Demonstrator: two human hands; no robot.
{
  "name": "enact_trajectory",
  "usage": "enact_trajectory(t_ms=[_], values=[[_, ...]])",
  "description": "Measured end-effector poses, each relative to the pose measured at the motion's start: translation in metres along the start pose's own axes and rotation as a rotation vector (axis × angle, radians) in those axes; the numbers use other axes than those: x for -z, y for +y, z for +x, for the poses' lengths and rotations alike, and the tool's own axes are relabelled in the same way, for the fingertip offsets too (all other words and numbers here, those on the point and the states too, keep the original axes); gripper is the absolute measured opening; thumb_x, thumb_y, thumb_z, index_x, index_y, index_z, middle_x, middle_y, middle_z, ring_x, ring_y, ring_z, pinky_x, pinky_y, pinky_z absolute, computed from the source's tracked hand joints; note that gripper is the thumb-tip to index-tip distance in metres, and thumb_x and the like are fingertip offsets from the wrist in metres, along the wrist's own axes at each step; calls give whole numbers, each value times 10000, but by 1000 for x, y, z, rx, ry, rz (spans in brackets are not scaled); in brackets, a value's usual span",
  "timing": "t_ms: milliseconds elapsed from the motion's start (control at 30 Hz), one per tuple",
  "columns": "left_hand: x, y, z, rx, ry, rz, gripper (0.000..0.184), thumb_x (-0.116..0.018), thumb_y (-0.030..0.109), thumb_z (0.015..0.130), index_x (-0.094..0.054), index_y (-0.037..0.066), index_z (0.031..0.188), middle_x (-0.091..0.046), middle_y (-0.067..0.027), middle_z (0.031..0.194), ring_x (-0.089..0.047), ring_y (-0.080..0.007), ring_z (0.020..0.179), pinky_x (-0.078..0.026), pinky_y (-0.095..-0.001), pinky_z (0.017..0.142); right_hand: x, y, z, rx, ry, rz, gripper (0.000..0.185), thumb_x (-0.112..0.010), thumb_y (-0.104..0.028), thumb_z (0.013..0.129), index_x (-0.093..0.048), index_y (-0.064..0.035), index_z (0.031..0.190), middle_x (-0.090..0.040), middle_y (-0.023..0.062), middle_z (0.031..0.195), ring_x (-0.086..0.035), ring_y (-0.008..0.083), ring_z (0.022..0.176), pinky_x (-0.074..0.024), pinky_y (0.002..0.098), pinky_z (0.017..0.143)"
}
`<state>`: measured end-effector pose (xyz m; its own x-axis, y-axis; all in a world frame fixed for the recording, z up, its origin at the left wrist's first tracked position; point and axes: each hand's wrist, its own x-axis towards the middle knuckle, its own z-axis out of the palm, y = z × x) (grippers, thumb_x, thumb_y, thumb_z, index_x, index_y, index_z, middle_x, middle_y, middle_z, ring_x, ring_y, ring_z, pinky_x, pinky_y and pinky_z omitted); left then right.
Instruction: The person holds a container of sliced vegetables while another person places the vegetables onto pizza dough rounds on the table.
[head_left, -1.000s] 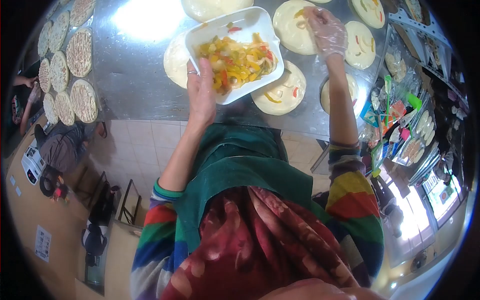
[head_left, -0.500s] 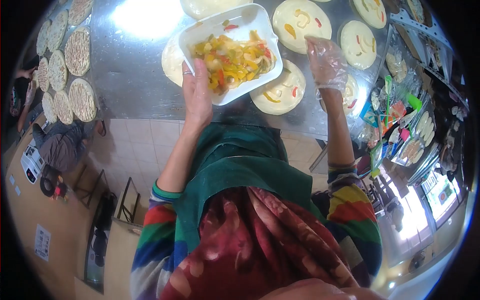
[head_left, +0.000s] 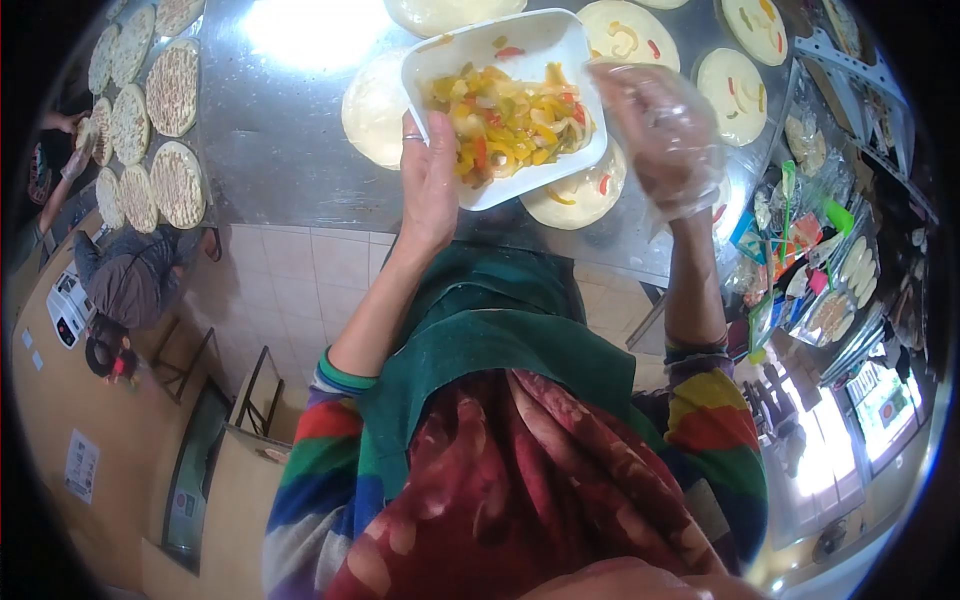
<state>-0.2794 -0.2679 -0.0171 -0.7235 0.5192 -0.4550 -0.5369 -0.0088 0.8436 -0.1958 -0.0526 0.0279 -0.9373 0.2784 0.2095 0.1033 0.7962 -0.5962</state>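
tray (head_left: 540,35) in left hand (head_left: 432,195) (white)

one metal counter (head_left: 270,150), one white tub (head_left: 545,42), pepper pieces (head_left: 515,122) too heaped to number, at least eight pale dough rounds (head_left: 375,112), some partly hidden, at least nine speckled rounds (head_left: 173,88), one bare left hand (head_left: 431,185), one gloved right hand (head_left: 665,140), one ring (head_left: 411,137) and one green apron (head_left: 480,350) are counted.
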Motion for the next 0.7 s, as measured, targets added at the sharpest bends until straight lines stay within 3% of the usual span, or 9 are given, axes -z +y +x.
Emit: enact_trajectory(t_ms=[100,200,300,400,500,600,700], values=[[-8,0,-2,-2,-11,-33,510,-384,377,1036,-314,-4,1369,-489,-129,1257,-491,-171,1136,-430,-306,960,-15,-28,-2,-35,-184,8,209,-641,-123,885,-684,-107,1089,-672,76,1019,-656,223,880,-536,317,757],[-11,2,-4,-1,-46,-7,508,-384,374,1036,-314,-6,1367,-488,-129,1257,-494,-173,1133,-429,-304,963,-41,-32,-14,-33,-165,-52,244,-627,-189,872,-633,-77,1090,-624,80,960,-610,278,900,-511,385,793],[-11,-2,-4,-36,-32,55,512,-388,377,1034,-313,-4,1368,-485,-128,1262,-497,-172,1131,-437,-309,960,-50,-28,-20,-3,-59,-44,215,-592,-217,900,-633,-77,1059,-622,83,933,-613,281,880,-508,378,781],[-9,-4,-4,9,-19,16,519,-395,382,1031,-312,-5,1367,-486,-134,1264,-503,-172,1131,-447,-311,956,-37,-30,-16,-253,-219,263,203,-575,-229,908,-648,-77,1021,-629,105,884,-617,302,848,-503,372,772],[-10,-7,-2,-1,-21,13,526,-392,390,1031,-311,-8,1365,-488,-140,1261,-508,-176,1135,-452,-310,956,-34,-18,-14,-392,-390,312,186,-647,-170,895,-669,-83,1058,-671,93,978,-644,178,892,-506,280,799],[-11,-7,2,17,-19,20,526,-386,396,1031,-312,-4,1365,-490,-141,1260,-506,-178,1141,-450,-305,961,-13,-14,-7,-474,-385,367,227,-625,-256,911,-673,-43,973,-698,92,940,-662,195,848,-513,298,792],[-8,-8,6,8,-17,81,530,-380,402,1032,-309,0,1370,-491,-138,1264,-505,-178,1145,-453,-304,960,5,10,-13,-668,-220,744,210,-678,-203,890,-674,-11,975,-703,80,1014,-648,128,925,-513,258,856]])
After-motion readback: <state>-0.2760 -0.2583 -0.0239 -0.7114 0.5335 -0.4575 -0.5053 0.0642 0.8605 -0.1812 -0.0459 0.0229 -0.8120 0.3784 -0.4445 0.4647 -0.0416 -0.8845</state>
